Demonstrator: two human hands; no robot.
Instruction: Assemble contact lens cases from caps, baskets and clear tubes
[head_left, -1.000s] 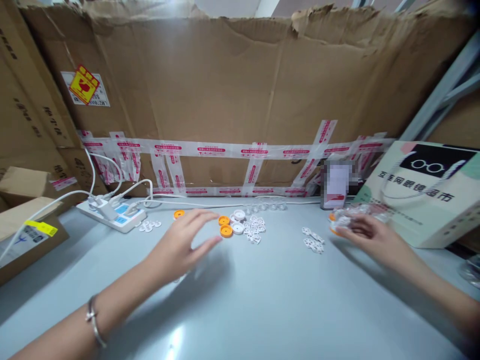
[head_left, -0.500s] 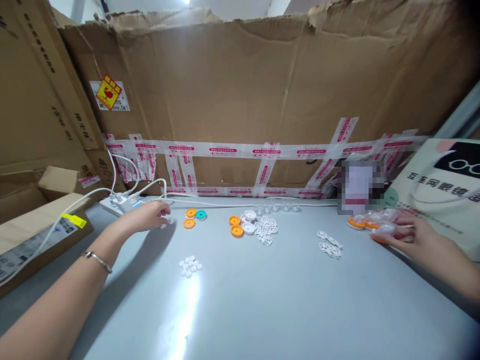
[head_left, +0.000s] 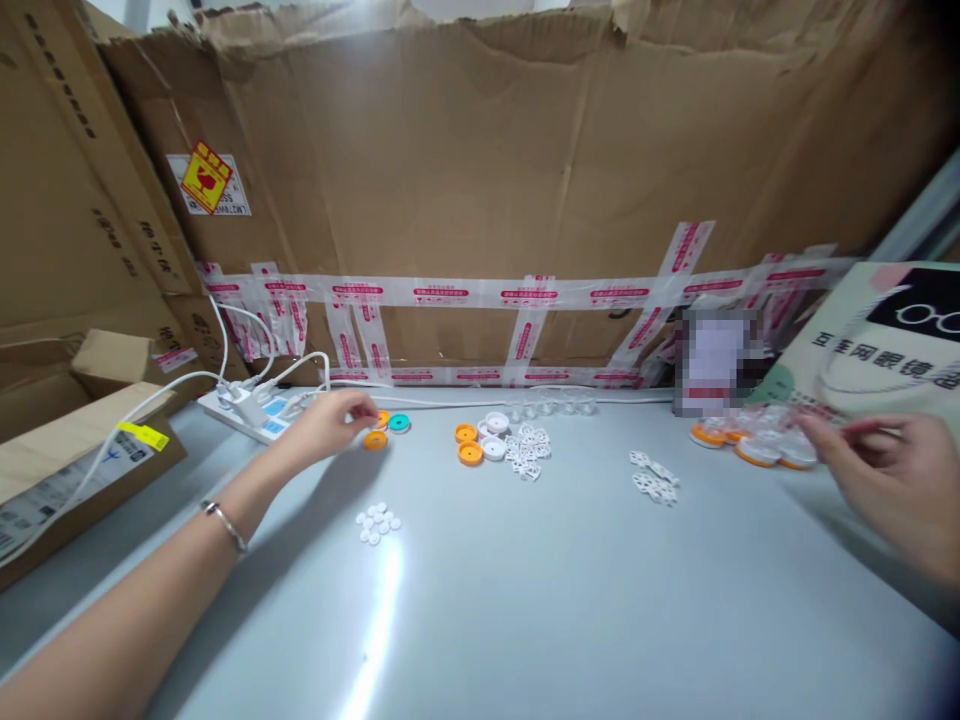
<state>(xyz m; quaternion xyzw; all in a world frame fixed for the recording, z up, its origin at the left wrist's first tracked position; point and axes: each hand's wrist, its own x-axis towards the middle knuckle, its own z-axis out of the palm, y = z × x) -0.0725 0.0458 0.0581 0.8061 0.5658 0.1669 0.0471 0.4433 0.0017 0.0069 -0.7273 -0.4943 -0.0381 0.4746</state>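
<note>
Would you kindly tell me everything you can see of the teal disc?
The teal disc is small and round, plastic by its look, with a teal upper face and a whitish lower edge. Finer detail is too small to tell. It lies flat on the table, toward the back, just right of two orange discs; whether it touches them is unclear. The left hand is close on its left, apparently not touching it.

Over on the far left, two orange discs (head_left: 375, 440) lie flat beside a teal disc (head_left: 399, 423); clear-topped, orange-based pieces (head_left: 756, 452) cluster far right.
</note>
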